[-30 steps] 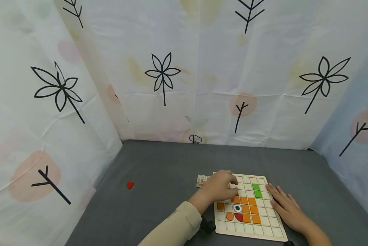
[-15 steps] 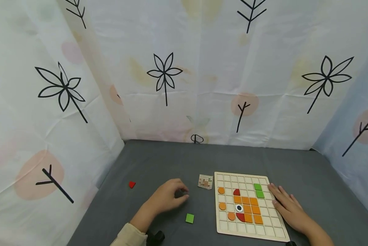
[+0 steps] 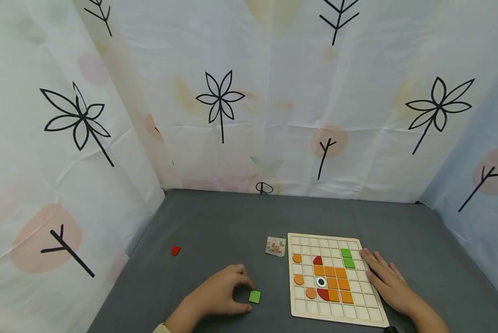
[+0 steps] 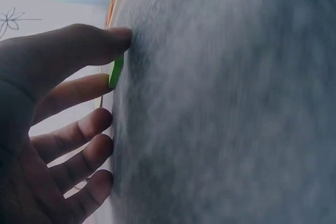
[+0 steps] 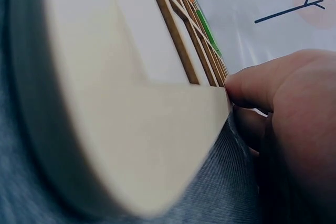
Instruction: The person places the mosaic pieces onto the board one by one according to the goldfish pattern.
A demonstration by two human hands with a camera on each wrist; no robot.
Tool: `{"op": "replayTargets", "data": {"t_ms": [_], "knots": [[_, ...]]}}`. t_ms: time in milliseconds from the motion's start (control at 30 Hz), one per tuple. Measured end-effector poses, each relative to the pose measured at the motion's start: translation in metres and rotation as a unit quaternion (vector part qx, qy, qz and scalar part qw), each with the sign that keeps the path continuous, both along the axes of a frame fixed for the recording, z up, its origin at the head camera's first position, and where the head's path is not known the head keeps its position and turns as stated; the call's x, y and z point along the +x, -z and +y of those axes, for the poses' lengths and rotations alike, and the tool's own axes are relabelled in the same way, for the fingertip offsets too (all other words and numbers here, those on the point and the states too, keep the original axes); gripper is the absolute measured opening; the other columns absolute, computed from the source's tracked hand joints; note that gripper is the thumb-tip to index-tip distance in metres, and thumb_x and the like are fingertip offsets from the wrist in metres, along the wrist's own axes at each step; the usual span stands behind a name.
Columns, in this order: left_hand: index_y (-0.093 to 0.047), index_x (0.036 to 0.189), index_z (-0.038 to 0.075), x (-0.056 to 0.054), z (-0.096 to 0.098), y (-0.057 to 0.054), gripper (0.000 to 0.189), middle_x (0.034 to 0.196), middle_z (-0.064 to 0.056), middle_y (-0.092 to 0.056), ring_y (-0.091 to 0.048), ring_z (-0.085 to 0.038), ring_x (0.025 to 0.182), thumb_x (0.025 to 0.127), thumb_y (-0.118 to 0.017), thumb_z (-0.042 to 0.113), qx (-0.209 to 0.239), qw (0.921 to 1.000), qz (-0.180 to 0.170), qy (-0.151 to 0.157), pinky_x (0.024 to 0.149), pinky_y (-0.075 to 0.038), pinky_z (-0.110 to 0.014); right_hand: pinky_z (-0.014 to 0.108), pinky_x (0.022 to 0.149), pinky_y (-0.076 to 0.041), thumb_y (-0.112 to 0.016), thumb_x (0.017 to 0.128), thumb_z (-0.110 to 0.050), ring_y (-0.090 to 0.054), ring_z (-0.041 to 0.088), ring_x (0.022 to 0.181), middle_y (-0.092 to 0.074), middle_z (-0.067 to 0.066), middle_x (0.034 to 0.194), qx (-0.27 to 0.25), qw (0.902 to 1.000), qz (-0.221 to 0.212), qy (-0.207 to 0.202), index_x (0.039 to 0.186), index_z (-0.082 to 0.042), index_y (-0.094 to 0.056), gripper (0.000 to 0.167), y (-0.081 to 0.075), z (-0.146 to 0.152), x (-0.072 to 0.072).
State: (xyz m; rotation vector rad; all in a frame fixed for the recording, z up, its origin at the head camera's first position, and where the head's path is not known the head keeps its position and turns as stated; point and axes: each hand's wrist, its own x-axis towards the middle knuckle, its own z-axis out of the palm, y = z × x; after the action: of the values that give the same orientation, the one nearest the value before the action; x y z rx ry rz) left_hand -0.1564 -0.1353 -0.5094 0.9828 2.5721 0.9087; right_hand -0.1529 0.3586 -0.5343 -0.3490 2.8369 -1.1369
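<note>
Low in the head view, my left hand (image 3: 221,296) has its thumb and index finger spread beside a green square tile (image 3: 255,297) that lies on the grey cloth. The left wrist view puts the index fingertip right at the tile (image 4: 116,72), with the thumb close over it. My right hand (image 3: 392,286) lies with its fingers extended along the right edge of a wooden grid board (image 3: 365,313); its thumb touches that edge in the right wrist view. On the board are orange squares (image 3: 331,271), orange discs, red quarter-rounds, an eye tile (image 3: 321,282) and two green squares (image 3: 346,253).
A small patterned card (image 3: 275,246) lies just left of the board. Farther left is a red piece (image 3: 175,250). The grey cloth-covered table (image 3: 215,222) ends at printed white curtains (image 3: 273,152) at the back and sides.
My left hand has left the board and moved left, then come down beside the green tile. A red quarter-round shows where that hand was. My right hand stays at the board's edge.
</note>
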Motion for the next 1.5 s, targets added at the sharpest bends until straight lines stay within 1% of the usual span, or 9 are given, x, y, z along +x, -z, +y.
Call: {"op": "replayTargets", "data": {"t_ms": [300, 533, 633, 767, 833, 1000, 1133, 1367, 1500], "knots": [[-0.079, 0.107, 0.032, -0.003, 0.011, 0.000, 0.016, 0.099, 0.016, -0.057, -0.053, 0.000, 0.088, 0.093, -0.084, 0.035, -0.008, 0.9999, 0.004, 0.009, 0.080, -0.049, -0.019, 0.081, 0.118, 0.009, -0.048, 0.114, -0.030, 0.007, -0.039, 0.128, -0.026, 0.033, 0.169, -0.003, 1.0000, 0.007, -0.005, 0.167, -0.006, -0.033, 0.060, 0.002, 0.001, -0.001], [-0.079, 0.111, 0.032, -0.014, 0.032, -0.009, 0.018, 0.104, 0.016, -0.061, -0.055, 0.002, 0.091, 0.094, -0.083, 0.037, -0.010, 0.9998, 0.009, 0.012, 0.082, -0.050, -0.019, 0.079, 0.120, 0.009, -0.048, 0.114, -0.032, 0.007, -0.039, 0.128, -0.026, 0.031, 0.170, -0.001, 1.0000, 0.007, -0.004, 0.167, -0.008, -0.033, 0.060, 0.001, -0.001, -0.003], [-0.078, 0.113, 0.031, -0.020, 0.045, -0.011, 0.018, 0.106, 0.016, -0.063, -0.056, 0.002, 0.093, 0.095, -0.081, 0.037, -0.003, 0.9994, 0.030, 0.020, 0.082, -0.050, -0.018, 0.079, 0.120, 0.009, -0.048, 0.114, -0.031, 0.007, -0.039, 0.129, -0.026, 0.032, 0.170, -0.001, 0.9999, 0.010, -0.006, 0.167, -0.008, -0.033, 0.060, 0.000, -0.001, -0.004], [-0.079, 0.113, 0.028, -0.027, 0.067, -0.017, 0.019, 0.104, 0.014, -0.064, -0.055, 0.001, 0.089, 0.096, -0.080, 0.037, 0.009, 0.9968, 0.069, 0.040, 0.078, -0.048, -0.016, 0.079, 0.120, 0.009, -0.048, 0.114, -0.031, 0.007, -0.039, 0.128, -0.026, 0.032, 0.169, 0.000, 0.9999, 0.011, -0.007, 0.167, -0.007, -0.033, 0.060, -0.002, -0.002, -0.006], [-0.079, 0.114, 0.026, -0.032, 0.080, -0.020, 0.020, 0.105, 0.012, -0.066, -0.057, 0.001, 0.090, 0.097, -0.079, 0.037, 0.018, 0.9951, 0.083, 0.050, 0.081, -0.049, -0.016, 0.079, 0.120, 0.009, -0.048, 0.114, -0.031, 0.008, -0.039, 0.128, -0.026, 0.032, 0.170, 0.003, 0.9999, 0.010, -0.006, 0.167, -0.007, -0.033, 0.060, -0.003, -0.002, -0.006], [-0.079, 0.120, 0.021, -0.043, 0.113, -0.026, 0.024, 0.113, 0.007, -0.071, -0.065, -0.003, 0.097, 0.100, -0.076, 0.034, 0.060, 0.9912, 0.085, 0.082, 0.088, -0.052, -0.015, 0.079, 0.120, 0.009, -0.049, 0.114, -0.031, 0.008, -0.039, 0.128, -0.025, 0.032, 0.170, 0.000, 0.9999, 0.006, -0.009, 0.167, -0.007, -0.032, 0.061, -0.004, 0.000, -0.007], [-0.078, 0.122, 0.017, -0.051, 0.143, -0.027, 0.025, 0.115, 0.004, -0.073, -0.067, -0.004, 0.099, 0.102, -0.074, 0.031, 0.083, 0.9869, 0.088, 0.106, 0.086, -0.051, -0.011, 0.080, 0.119, 0.009, -0.048, 0.114, -0.031, 0.008, -0.039, 0.127, -0.025, 0.032, 0.170, 0.000, 0.9999, 0.001, -0.011, 0.167, -0.007, -0.032, 0.061, -0.002, 0.001, -0.006], [-0.079, 0.122, 0.020, -0.062, 0.198, -0.027, 0.027, 0.109, 0.009, -0.075, -0.065, 0.001, 0.094, 0.101, -0.073, 0.035, 0.057, 0.9850, 0.131, 0.097, 0.080, -0.042, -0.004, 0.082, 0.117, 0.008, -0.048, 0.114, -0.030, 0.008, -0.039, 0.127, -0.027, 0.034, 0.168, 0.002, 0.9999, 0.008, -0.010, 0.167, -0.006, -0.033, 0.060, 0.001, 0.001, -0.004], [-0.080, 0.122, 0.023, -0.066, 0.224, -0.021, 0.027, 0.107, 0.014, -0.075, -0.061, 0.008, 0.087, 0.101, -0.073, 0.039, 0.027, 0.9880, 0.131, 0.077, 0.074, -0.042, -0.004, 0.082, 0.117, 0.008, -0.048, 0.114, -0.030, 0.008, -0.039, 0.126, -0.028, 0.034, 0.168, 0.006, 0.9999, 0.007, -0.006, 0.167, -0.007, -0.033, 0.060, 0.003, 0.003, -0.002]]}}
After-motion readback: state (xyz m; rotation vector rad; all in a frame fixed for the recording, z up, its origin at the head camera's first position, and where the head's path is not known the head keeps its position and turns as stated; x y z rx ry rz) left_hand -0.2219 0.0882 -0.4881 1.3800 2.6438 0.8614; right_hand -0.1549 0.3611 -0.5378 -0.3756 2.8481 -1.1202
